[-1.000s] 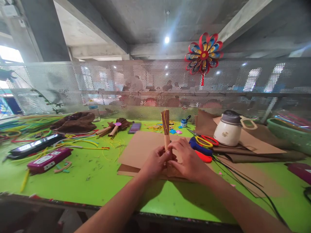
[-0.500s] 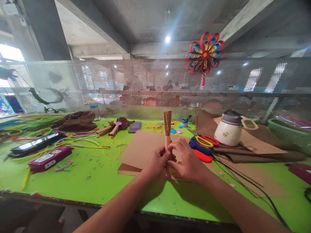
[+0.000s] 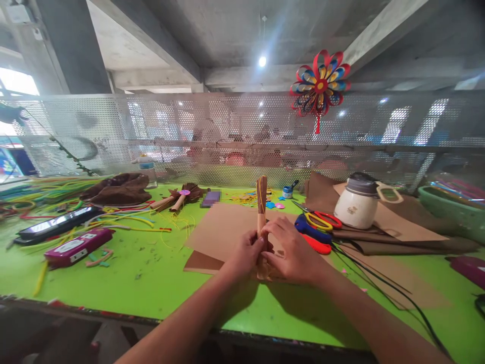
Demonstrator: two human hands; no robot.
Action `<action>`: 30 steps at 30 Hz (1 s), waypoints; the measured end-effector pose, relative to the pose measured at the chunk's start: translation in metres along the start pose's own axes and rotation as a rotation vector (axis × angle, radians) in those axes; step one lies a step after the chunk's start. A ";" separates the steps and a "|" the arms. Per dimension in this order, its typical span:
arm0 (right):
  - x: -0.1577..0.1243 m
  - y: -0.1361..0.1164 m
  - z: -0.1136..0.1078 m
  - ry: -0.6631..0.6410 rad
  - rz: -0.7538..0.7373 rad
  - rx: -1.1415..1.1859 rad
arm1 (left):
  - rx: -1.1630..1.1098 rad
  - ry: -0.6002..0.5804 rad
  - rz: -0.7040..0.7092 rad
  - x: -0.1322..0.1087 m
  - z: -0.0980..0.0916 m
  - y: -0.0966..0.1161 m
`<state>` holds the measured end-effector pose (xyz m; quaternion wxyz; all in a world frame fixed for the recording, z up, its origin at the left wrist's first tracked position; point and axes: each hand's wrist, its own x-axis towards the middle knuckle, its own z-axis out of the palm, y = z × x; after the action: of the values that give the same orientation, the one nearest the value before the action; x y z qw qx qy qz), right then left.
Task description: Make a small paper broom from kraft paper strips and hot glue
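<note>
Upright between my hands stands a rolled brown paper bundle [image 3: 261, 199], darker and pleated at its top with yellow thread along it, lighter paper wrapped round its lower part. My left hand [image 3: 249, 251] is closed round the lower part from the left. My right hand [image 3: 290, 247] pinches the same roll from the right with thumb and fingers. Beneath and behind lie sheets of light brown paper [image 3: 217, 230]. Just right of my right hand are a blue-and-red glue gun [image 3: 312, 232] and scissors [image 3: 329, 220] with red and yellow handles.
A cream jug [image 3: 356, 202] stands on brown paper at the right. A black cord [image 3: 397, 288] trails to the front edge. At left lie a purple box [image 3: 79, 247], a black device [image 3: 58, 225] and coloured tubes. Finished paper bundles [image 3: 182, 198] lie behind; a perforated screen [image 3: 227, 131] closes the back.
The paper roll has dropped very slightly between my hands, its lower end showing a little more. Both hands keep nearly the same grip and place.
</note>
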<state>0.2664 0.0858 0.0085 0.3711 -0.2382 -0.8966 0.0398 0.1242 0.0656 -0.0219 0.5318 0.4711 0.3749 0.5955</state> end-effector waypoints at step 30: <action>-0.002 -0.002 0.003 -0.162 -0.008 -0.067 | 0.050 0.346 -0.172 0.003 0.013 0.010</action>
<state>0.2648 0.0832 0.0057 0.2894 -0.2428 -0.9255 0.0272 0.1340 0.0664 -0.0080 0.4964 0.3409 0.5144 0.6106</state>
